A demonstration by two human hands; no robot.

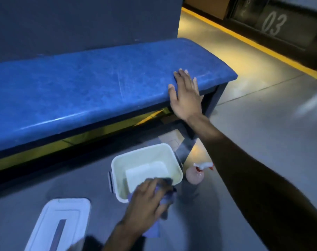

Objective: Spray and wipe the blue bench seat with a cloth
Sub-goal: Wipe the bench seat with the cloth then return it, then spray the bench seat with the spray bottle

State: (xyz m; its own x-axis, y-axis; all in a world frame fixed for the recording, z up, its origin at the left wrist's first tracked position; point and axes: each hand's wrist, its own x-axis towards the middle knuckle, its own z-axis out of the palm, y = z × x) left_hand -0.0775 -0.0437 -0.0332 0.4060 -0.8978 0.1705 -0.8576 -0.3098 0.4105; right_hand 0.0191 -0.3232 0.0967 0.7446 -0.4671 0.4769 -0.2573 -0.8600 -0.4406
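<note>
A person's two hands work beside a blue bench seat (92, 82), a long padded surface running from nine o'clock toward two o'clock against a dark wall. The right hand (185, 94) lies flat on the seat's right end, fingers straight and spread, holding nothing. The left hand (145, 205), at six o'clock, has its fingers curled round a bluish-purple cloth (164, 198) at the near rim of a white plastic tub (117, 165) on the floor. The tub looks otherwise empty — only its pale bottom shows. Its lid (61, 223) lies on the floor at seven o'clock. A spray bottle (195, 173) of pinkish liquid, with a red and white trigger, stands just beside the tub's right side.

Risks, as a judgement: the trailing cloth could snag the tub rim and tip or drag it, and a careless reach could knock the bottle over — it stands near the right forearm.
</note>
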